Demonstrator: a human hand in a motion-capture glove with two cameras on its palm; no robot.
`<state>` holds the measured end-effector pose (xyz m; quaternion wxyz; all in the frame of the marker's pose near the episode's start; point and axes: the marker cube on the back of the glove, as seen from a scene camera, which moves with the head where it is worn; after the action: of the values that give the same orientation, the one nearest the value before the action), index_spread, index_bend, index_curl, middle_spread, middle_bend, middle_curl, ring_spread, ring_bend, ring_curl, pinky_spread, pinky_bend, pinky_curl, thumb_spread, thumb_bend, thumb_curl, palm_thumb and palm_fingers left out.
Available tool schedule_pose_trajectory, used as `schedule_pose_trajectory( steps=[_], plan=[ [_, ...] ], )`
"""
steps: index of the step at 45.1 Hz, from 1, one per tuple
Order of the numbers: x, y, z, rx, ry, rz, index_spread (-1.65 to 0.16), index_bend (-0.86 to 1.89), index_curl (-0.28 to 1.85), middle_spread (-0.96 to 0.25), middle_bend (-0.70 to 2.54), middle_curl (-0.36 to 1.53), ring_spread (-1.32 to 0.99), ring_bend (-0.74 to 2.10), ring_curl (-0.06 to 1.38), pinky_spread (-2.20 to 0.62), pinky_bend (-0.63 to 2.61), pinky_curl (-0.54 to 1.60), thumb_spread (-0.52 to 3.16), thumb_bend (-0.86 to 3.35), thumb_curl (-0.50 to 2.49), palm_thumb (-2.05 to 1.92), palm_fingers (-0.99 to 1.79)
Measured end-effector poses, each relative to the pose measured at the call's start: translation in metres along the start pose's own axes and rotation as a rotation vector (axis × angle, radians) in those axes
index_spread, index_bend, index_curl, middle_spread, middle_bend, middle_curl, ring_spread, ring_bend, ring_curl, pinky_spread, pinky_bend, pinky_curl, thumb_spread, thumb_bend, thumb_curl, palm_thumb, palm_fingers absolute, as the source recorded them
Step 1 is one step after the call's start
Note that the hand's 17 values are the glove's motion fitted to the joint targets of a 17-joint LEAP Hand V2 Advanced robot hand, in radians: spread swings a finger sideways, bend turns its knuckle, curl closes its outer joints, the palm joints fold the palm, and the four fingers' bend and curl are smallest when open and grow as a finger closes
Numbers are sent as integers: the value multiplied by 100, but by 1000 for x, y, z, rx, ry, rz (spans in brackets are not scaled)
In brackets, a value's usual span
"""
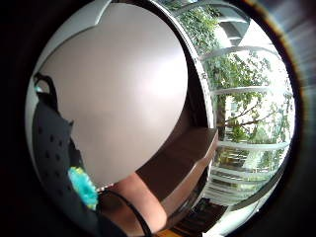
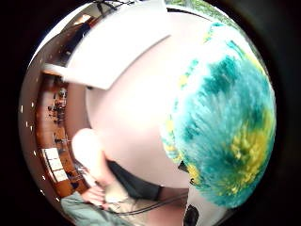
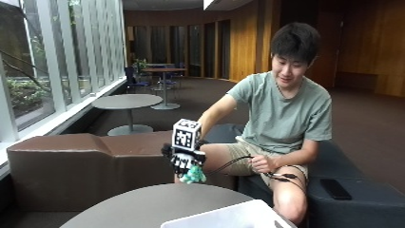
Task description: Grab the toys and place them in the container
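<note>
Gripping a fuzzy teal-and-yellow toy (image 3: 193, 176), the gloved right hand (image 3: 183, 161) hangs above the round grey table (image 3: 126, 204), fingers curled down around the toy so that only its lower part pokes out beneath them. Toy and table are apart; the hand carries it in the air near the table's far edge. A white container (image 3: 221, 217) sits on the near side of the table, at the frame's lower edge, apart from the hand. The thumb-side palm view is largely filled by the toy's shaggy teal fur with yellow patches (image 2: 225, 127) (so it sits right against the palm), with the pale tabletop (image 2: 136, 103) and a corner of the container (image 2: 117, 47) behind it. A brown bench (image 3: 76, 161) stands beyond the table.
</note>
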<state>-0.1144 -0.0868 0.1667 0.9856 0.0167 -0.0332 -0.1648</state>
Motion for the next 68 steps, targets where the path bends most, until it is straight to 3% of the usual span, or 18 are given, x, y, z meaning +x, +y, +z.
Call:
schedule_pose_trajectory(
  steps=[6,10,17,20,23,25,30,36,53,59,61,62,63,64,65,68],
  plan=[
    [-5,-58,-87,172,-25,-117,-23,88,80,-24,81,87,-34,106,69,-33,98,45,103,14,67,54,119],
    [-15,-76,-145,139,-55,-35,-22,93,84,-23,84,90,-34,109,70,-33,99,47,97,13,71,55,116],
    [-51,-133,-205,199,-103,-94,-21,97,89,-22,92,93,-33,113,71,-33,100,48,87,11,78,56,114],
    [-74,-155,-219,201,-103,-15,-21,98,91,-21,94,94,-32,115,72,-33,100,48,84,10,80,55,113],
    [-97,-178,-230,199,-94,-51,-21,99,93,-21,96,95,-32,116,72,-33,101,49,81,10,83,56,112],
    [-111,-191,-234,203,-101,-91,-21,99,94,-20,96,95,-32,116,72,-33,102,49,80,9,84,55,112],
    [-152,-220,-238,170,-181,-25,-20,100,96,-19,98,95,-31,117,71,-33,102,50,76,8,88,56,111],
    [-196,-272,-231,272,-163,-110,-19,100,98,-19,98,96,-31,119,71,-34,103,51,73,8,93,56,109],
    [-227,-305,-189,49,-80,-34,-19,92,103,-20,93,96,-32,117,70,-35,109,53,72,3,101,54,97],
    [-228,-299,-170,-152,-34,45,-20,74,102,-23,81,94,-31,122,69,-37,115,53,80,-2,98,47,84],
    [-229,-294,-166,-271,-12,48,-21,63,101,-24,75,92,-31,122,68,-37,117,53,88,-4,94,42,76],
    [-229,-291,-164,-324,-5,47,-21,51,97,-24,69,90,-31,119,67,-36,118,52,96,-8,89,33,53],
    [-229,-288,-162,-359,-3,45,-20,37,95,-23,59,88,-31,115,68,-33,120,55,99,-9,86,27,11],
    [-229,-285,-162,-371,-5,40,-19,33,97,-23,56,87,-30,116,72,-31,125,60,102,-8,84,25,-2],
    [-228,-282,-162,-365,-13,35,-19,19,91,-19,44,82,-26,106,70,-26,132,62,104,-7,82,22,-34],
    [-227,-272,-167,-319,-56,17,-18,3,74,-13,28,74,-21,84,60,-18,134,55,111,-2,77,22,-42]
  ],
)
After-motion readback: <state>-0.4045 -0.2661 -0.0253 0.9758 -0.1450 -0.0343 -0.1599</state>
